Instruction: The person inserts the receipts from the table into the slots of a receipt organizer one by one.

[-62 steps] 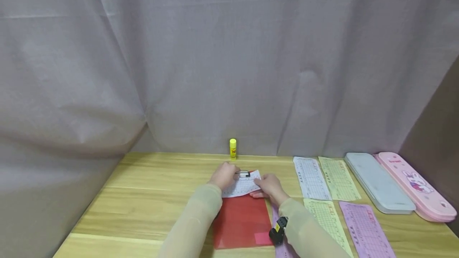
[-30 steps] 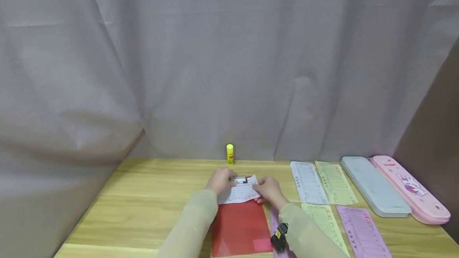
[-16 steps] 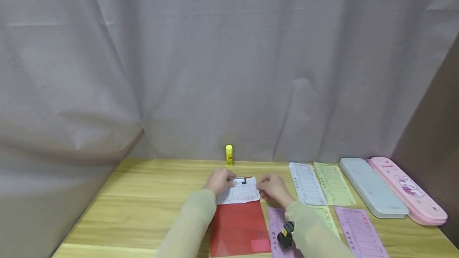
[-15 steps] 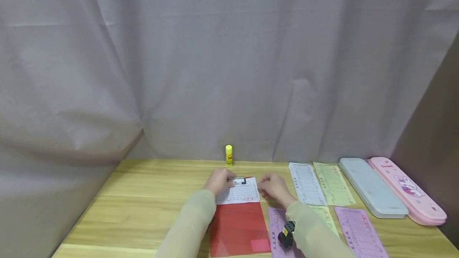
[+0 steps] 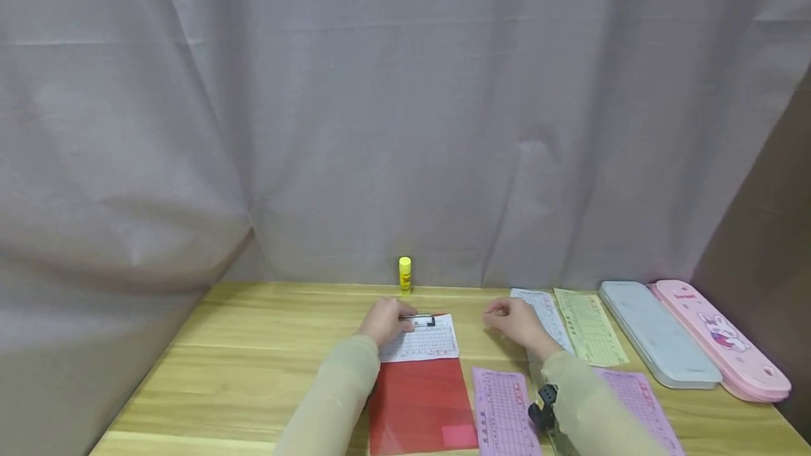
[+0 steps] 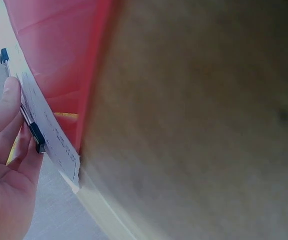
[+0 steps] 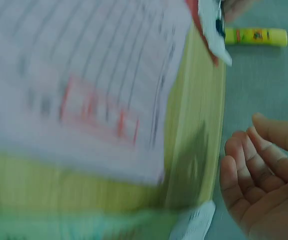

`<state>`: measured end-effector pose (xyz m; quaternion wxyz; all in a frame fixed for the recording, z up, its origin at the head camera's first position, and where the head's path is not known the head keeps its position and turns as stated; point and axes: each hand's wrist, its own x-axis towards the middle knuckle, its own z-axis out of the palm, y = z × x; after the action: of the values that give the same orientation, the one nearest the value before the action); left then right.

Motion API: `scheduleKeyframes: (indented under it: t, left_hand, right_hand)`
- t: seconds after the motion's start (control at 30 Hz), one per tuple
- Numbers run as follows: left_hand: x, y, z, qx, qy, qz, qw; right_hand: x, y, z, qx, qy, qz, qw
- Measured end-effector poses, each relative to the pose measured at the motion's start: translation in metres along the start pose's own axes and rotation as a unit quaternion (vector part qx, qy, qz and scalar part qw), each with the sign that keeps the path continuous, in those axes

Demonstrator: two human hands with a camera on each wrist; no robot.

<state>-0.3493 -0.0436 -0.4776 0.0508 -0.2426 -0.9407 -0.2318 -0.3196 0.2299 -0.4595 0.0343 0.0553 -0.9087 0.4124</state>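
Observation:
A red translucent clip folder (image 5: 418, 400) lies flat on the wooden table, with a printed white slip (image 5: 423, 345) across its top. Over the slip's upper edge sits a metal clip with black ends (image 6: 36, 136). My left hand (image 5: 383, 321) grips that clip, thumb on the near side and fingers behind, as the left wrist view shows. To the right of the folder, my right hand (image 5: 516, 320) is in the air near another white slip (image 5: 545, 312). Its fingers (image 7: 241, 165) are loosely curled with nothing between them.
A yellow glue stick (image 5: 405, 275) stands at the back edge. Purple slips (image 5: 505, 407) and a yellow-green slip (image 5: 589, 329) lie on the right. Beyond them are a grey case (image 5: 659, 335) and a pink rabbit pencil case (image 5: 722, 340). Grey curtain (image 5: 380, 125) closes off the back.
My right hand has let go of the white slip's right edge and moved right, away from the folder. The slip now lies flatter. My left hand stays at the clip.

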Motion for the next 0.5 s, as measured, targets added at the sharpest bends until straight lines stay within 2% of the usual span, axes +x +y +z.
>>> scheduleKeyframes:
  t: [0.23,0.5]
  left_hand:
    - [0.001,0.001,0.0,-0.004,-0.016,-0.01,0.9998]
    - [0.001,0.0,-0.004,-0.002,-0.009,0.006,0.9999]
  right_hand:
    - [-0.001,0.019,-0.026,-0.052,0.0,-0.006,0.9986]
    - [0.003,0.038,-0.047,-0.093,0.007,-0.028,0.9952]
